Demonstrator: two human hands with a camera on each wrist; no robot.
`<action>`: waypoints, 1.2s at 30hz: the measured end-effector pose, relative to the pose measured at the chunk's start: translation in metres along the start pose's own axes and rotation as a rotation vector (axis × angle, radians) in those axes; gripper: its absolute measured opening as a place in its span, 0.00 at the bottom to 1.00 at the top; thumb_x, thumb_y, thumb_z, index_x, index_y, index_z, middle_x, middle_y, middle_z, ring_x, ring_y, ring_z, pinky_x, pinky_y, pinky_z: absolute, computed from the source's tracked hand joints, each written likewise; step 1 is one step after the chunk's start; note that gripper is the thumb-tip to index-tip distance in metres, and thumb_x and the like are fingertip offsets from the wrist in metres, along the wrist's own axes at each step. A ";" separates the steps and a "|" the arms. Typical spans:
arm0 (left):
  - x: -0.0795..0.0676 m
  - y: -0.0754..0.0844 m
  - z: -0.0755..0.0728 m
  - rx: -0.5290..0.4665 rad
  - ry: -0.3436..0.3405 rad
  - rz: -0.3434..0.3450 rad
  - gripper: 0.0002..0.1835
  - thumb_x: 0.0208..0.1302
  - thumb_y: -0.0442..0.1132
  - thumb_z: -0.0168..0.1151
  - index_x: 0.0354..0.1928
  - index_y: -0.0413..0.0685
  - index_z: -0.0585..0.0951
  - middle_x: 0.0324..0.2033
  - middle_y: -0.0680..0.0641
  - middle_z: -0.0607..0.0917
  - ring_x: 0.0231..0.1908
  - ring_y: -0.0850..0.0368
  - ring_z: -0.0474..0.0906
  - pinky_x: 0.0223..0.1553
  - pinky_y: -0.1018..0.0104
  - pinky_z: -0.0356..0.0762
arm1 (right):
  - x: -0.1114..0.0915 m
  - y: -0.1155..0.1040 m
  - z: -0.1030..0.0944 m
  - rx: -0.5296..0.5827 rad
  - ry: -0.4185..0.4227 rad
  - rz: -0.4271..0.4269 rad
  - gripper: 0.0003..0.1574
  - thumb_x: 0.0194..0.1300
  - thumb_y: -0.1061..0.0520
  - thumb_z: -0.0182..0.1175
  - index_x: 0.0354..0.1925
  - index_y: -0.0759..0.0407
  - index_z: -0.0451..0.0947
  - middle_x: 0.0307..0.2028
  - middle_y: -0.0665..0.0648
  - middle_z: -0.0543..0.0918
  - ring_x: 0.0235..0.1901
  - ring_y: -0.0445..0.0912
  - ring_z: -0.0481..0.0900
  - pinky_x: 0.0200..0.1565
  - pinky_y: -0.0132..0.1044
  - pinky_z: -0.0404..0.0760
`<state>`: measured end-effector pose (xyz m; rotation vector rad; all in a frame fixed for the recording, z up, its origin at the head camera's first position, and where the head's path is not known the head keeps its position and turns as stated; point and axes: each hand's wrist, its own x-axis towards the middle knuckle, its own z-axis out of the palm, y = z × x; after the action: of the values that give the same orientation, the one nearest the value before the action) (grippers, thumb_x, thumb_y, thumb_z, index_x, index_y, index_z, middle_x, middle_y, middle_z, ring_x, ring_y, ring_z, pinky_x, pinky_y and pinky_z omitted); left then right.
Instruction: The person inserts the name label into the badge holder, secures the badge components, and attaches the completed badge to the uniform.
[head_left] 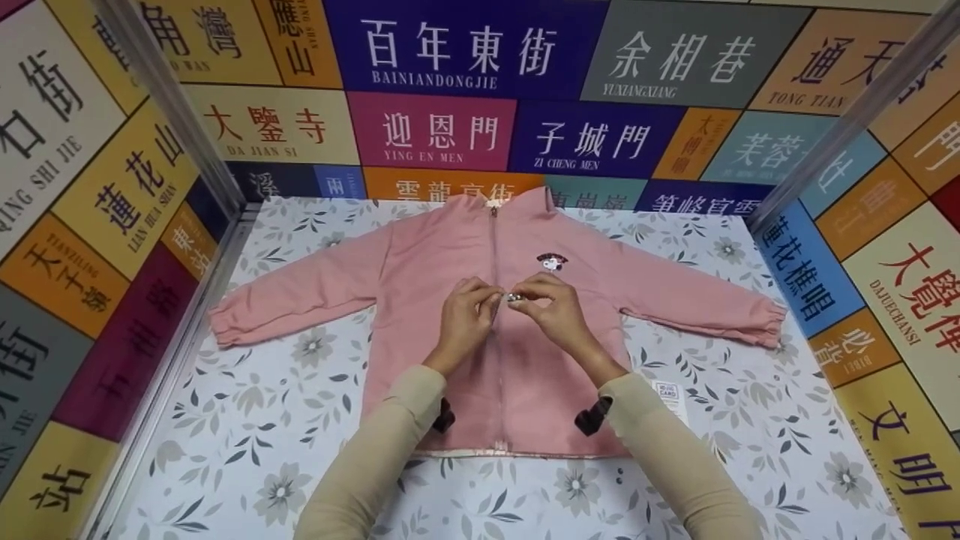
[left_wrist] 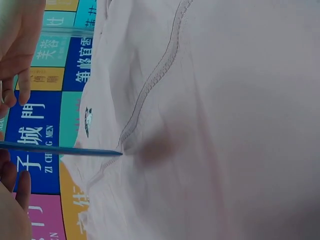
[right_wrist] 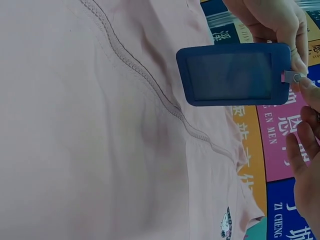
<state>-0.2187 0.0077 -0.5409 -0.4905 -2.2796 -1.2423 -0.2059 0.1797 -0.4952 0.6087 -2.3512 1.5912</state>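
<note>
A pink zip-up jacket (head_left: 435, 315) lies front up with sleeves spread. Above its zipper my two hands meet. My left hand (head_left: 466, 315) pinches the short strap (right_wrist: 288, 76) of a blue badge holder (right_wrist: 230, 75). My right hand (head_left: 559, 315) pinches a small shiny metal clip (head_left: 513, 297) beside the left fingertips. Seen from the left wrist, the badge holder (left_wrist: 65, 149) is a thin blue edge hanging over the jacket. From the right wrist its clear window faces the camera. Fingers partly hide where strap and clip meet.
The jacket lies on a table covered with a white leaf-and-flower cloth (head_left: 277, 420). A small printed card (head_left: 667, 391) shows beside the jacket's right hem. Panels with large Chinese lettering (head_left: 457, 45) stand behind and at both sides, with metal posts (head_left: 180, 105) at the corners.
</note>
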 end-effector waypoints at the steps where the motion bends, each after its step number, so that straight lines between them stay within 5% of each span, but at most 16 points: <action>1: 0.000 0.001 0.000 -0.004 0.006 -0.004 0.06 0.64 0.35 0.64 0.36 0.45 0.90 0.30 0.50 0.87 0.38 0.55 0.80 0.43 0.63 0.78 | 0.000 0.000 0.000 0.006 0.010 -0.004 0.06 0.57 0.66 0.70 0.36 0.66 0.87 0.35 0.63 0.85 0.37 0.50 0.83 0.43 0.29 0.81; 10: 0.005 -0.002 0.001 -0.154 0.037 -0.096 0.07 0.66 0.32 0.62 0.35 0.42 0.89 0.30 0.47 0.87 0.35 0.56 0.81 0.41 0.68 0.81 | 0.003 0.035 0.002 -0.019 0.018 -0.064 0.07 0.57 0.56 0.73 0.36 0.55 0.89 0.35 0.51 0.86 0.40 0.42 0.81 0.46 0.30 0.78; 19: 0.001 -0.007 -0.001 -0.354 -0.057 -0.212 0.09 0.70 0.35 0.59 0.46 0.47 0.86 0.38 0.45 0.87 0.36 0.59 0.81 0.40 0.70 0.81 | 0.001 0.013 -0.002 -0.002 0.066 -0.024 0.07 0.56 0.65 0.71 0.36 0.64 0.88 0.36 0.60 0.85 0.38 0.48 0.83 0.44 0.44 0.83; 28: -0.011 -0.012 0.000 -0.389 -0.050 -0.194 0.14 0.66 0.33 0.63 0.53 0.40 0.85 0.41 0.40 0.88 0.39 0.46 0.85 0.40 0.64 0.85 | -0.001 -0.003 -0.010 0.055 0.061 0.004 0.07 0.58 0.67 0.69 0.37 0.68 0.86 0.37 0.64 0.84 0.37 0.44 0.83 0.43 0.30 0.82; 36: -0.017 -0.024 -0.005 -0.456 -0.172 -0.217 0.26 0.65 0.34 0.65 0.66 0.45 0.75 0.54 0.40 0.83 0.47 0.46 0.84 0.46 0.62 0.83 | -0.001 -0.004 -0.016 0.039 0.022 0.058 0.07 0.59 0.66 0.69 0.38 0.66 0.87 0.38 0.63 0.85 0.38 0.44 0.82 0.44 0.28 0.80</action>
<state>-0.2156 -0.0103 -0.5644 -0.5345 -2.2281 -1.9136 -0.2039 0.1931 -0.4860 0.5330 -2.3476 1.6635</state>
